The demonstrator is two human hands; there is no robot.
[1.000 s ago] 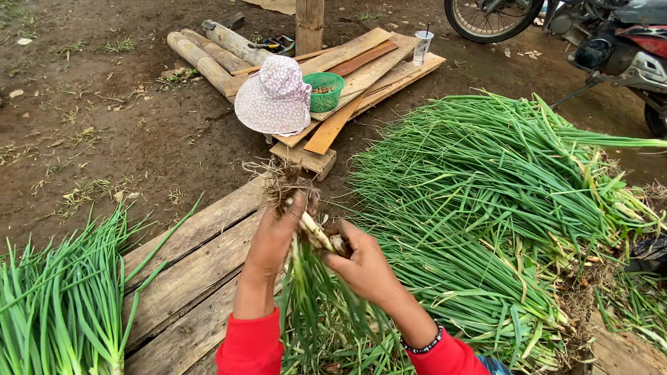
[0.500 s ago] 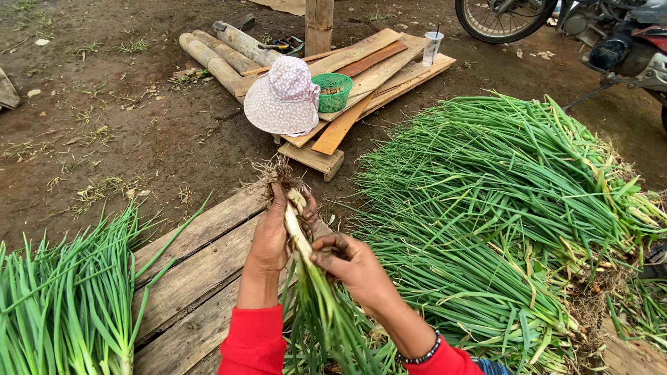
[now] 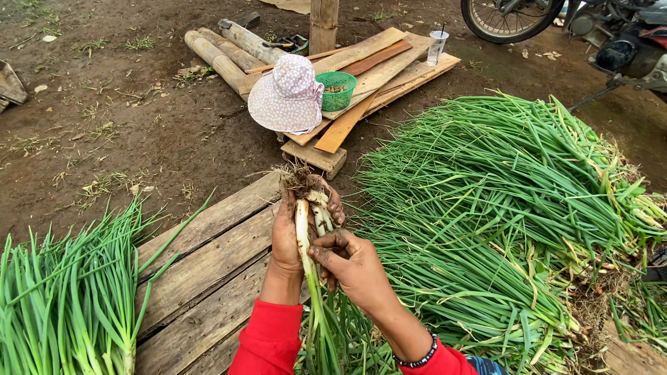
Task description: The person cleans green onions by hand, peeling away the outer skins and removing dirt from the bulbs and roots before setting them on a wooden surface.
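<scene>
My left hand (image 3: 286, 232) grips a small bunch of green onions (image 3: 311, 229) just below the muddy roots, which point away from me. The white stalks run down between both hands and the green leaves hang toward my lap. My right hand (image 3: 353, 265) pinches the outer skin of one white stalk with thumb and fingers. Both hands are soiled, and both arms wear red sleeves. A dark bead bracelet sits on my right wrist.
A big heap of green onions (image 3: 500, 208) lies to the right, a smaller pile (image 3: 66, 298) at the lower left. Wooden planks (image 3: 208, 264) lie under my hands. Ahead are a pink hat (image 3: 286, 97), a green basket (image 3: 336, 89), boards, logs, a plastic cup (image 3: 438, 46) and a motorbike (image 3: 590, 28).
The bunch has been lifted and turned more upright, roots up. My right hand has slid down the stalk, pulling at its outer skin. The view has shifted slightly.
</scene>
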